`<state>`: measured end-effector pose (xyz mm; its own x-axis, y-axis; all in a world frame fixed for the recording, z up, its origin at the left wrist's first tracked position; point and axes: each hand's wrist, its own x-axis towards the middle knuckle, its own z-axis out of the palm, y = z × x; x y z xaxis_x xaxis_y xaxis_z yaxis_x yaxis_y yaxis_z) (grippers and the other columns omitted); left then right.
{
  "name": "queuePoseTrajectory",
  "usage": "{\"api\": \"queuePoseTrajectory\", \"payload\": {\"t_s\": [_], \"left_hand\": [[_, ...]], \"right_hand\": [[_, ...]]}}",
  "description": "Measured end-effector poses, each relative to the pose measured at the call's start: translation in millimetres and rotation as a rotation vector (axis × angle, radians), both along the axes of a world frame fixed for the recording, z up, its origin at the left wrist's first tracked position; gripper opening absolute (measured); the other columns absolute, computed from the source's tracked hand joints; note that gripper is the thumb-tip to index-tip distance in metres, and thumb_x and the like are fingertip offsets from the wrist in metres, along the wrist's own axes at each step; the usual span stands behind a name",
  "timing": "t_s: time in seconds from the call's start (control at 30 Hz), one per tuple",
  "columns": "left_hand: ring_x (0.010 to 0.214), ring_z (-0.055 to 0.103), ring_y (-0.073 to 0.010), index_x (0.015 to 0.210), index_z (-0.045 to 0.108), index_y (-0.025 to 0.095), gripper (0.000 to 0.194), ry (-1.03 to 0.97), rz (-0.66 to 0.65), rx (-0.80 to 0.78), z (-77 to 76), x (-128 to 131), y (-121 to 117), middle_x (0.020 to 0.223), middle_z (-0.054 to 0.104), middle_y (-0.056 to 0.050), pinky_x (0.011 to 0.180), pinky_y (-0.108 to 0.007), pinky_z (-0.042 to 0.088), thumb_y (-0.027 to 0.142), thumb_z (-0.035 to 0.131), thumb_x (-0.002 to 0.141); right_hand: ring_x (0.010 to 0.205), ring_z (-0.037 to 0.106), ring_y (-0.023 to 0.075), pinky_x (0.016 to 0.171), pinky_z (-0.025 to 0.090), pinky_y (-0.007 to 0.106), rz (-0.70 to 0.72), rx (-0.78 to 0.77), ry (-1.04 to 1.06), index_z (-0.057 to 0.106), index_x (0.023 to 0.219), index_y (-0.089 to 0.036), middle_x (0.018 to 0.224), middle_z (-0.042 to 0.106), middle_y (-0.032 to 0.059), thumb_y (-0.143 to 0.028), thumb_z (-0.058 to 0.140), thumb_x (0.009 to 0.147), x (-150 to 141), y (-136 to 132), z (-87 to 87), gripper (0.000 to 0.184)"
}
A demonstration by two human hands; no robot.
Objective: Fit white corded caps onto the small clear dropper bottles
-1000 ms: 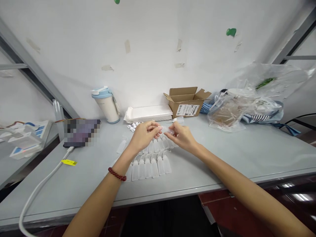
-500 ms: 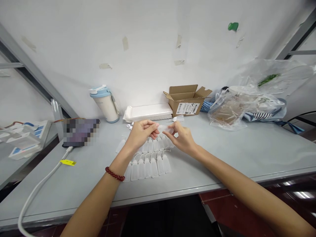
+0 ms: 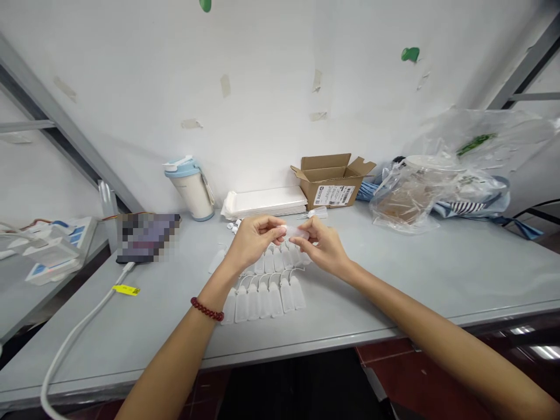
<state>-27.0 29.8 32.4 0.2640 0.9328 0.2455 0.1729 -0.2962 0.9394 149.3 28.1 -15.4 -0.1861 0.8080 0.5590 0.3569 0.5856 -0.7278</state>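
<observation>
Above the desk my right hand [image 3: 324,245] is closed around the body of a small translucent plastic bottle [image 3: 298,231]. My left hand [image 3: 259,239], with a red bead bracelet on the wrist, pinches at the bottle's left end, where a small white piece like a cap shows between thumb and fingers. Below the hands lie two rows of similar flat bottles [image 3: 263,300], each with a thin curved tube. The left hand partly covers the back row. A few small white caps [image 3: 236,225] lie behind the left hand, and another bottle [image 3: 321,213] lies behind the right.
At the back stand a cream and blue tumbler [image 3: 195,195], a stack of white flat packs [image 3: 265,200] and an open cardboard box [image 3: 332,189]. Clear plastic bags [image 3: 405,204] sit at the right. A phone [image 3: 149,238] with a white cable [image 3: 87,318] lies at the left.
The view has shifted slightly, so the scene sits a little lower and to the right. Both hands stay on the bottle, with the left fingers slightly nearer its end.
</observation>
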Motion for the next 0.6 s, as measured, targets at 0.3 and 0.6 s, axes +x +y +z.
{"api": "queuePoseTrajectory", "payload": {"t_s": [0.3,0.6], "left_hand": [[0.075,0.065,-0.0171,0.093,0.066,0.014,0.028,0.009,0.073,0.086,-1.2,3.5,-4.9,0.082,0.068,-0.005,0.059,-0.027,0.055,0.036,0.062,0.076],[0.065,0.064,-0.0151,0.103,0.05,0.017,0.034,-0.029,0.03,0.027,-1.7,2.8,-4.0,0.066,0.062,0.001,0.062,-0.029,0.053,0.033,0.063,0.076]], "right_hand": [[0.058,0.057,0.0127,0.054,0.049,0.027,-0.095,0.057,-0.014,0.046,0.085,-0.021,0.075,0.063,0.0018,-0.039,0.061,0.08,0.7,2.1,2.6,0.024],[0.067,0.063,0.0159,0.057,0.053,0.028,-0.171,0.384,-0.141,0.051,0.091,-0.021,0.087,0.069,0.0068,-0.032,0.056,0.086,1.1,2.6,-3.5,0.013]]}}
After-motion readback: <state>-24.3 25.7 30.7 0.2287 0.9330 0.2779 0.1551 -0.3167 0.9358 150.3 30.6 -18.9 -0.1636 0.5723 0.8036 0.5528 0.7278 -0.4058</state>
